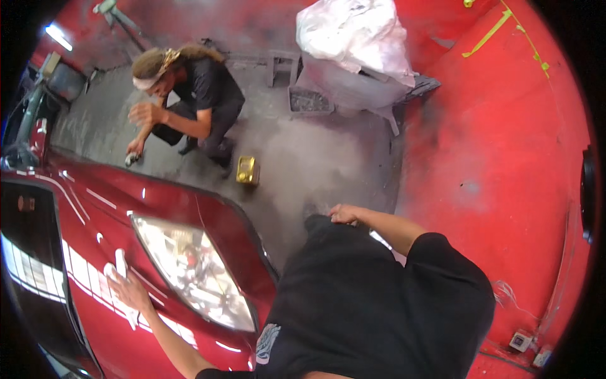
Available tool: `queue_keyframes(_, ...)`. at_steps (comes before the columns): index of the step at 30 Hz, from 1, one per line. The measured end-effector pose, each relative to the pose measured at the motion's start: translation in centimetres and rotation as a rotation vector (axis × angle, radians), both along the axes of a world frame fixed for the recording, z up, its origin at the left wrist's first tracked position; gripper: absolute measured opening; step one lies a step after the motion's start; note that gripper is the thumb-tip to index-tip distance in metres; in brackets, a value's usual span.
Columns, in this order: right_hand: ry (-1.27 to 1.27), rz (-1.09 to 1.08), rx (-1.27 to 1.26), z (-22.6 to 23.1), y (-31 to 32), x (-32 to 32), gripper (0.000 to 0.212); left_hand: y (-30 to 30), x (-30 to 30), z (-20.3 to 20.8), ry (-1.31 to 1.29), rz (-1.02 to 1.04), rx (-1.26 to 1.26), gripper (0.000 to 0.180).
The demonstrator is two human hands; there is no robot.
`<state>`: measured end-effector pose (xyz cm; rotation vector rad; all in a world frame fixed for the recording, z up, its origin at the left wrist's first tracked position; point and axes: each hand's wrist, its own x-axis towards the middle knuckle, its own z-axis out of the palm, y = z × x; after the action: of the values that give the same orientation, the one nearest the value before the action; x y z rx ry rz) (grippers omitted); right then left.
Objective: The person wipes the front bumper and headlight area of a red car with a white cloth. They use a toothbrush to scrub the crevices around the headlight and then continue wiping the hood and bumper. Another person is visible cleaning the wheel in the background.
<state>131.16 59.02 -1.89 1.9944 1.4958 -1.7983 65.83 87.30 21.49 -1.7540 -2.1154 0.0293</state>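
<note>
My left hand presses a white cloth against the glossy red body panel of a car. Part of the cloth sticks out past the fingers, and the rest is under the palm. Beside that hand is the large clear headlight. My right hand is off the car, beside the front of my black shirt, its fingers curled closed. What those fingers hold, if anything, cannot be made out.
Across the car's front corner, a person in dark clothes crouches, with a small greyish object in one hand. A gold tin stands on the grey floor. Farther back are a grey crate and a plastic-covered heap by red walls.
</note>
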Motion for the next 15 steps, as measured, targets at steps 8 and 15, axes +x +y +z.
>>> queue_keyframes(8, 0.055, 0.108, -0.076, 2.6, -0.8, 4.5, 0.043, 3.1, -1.7, -0.8, 0.461, -0.207, -0.06, 0.048)
queue_keyframes(15, 0.011, 0.453, -0.105, 11.3, -3.4, 6.6, 0.04, 3.7, -3.0, 0.8, 0.394, -0.312, 0.055, 0.058)
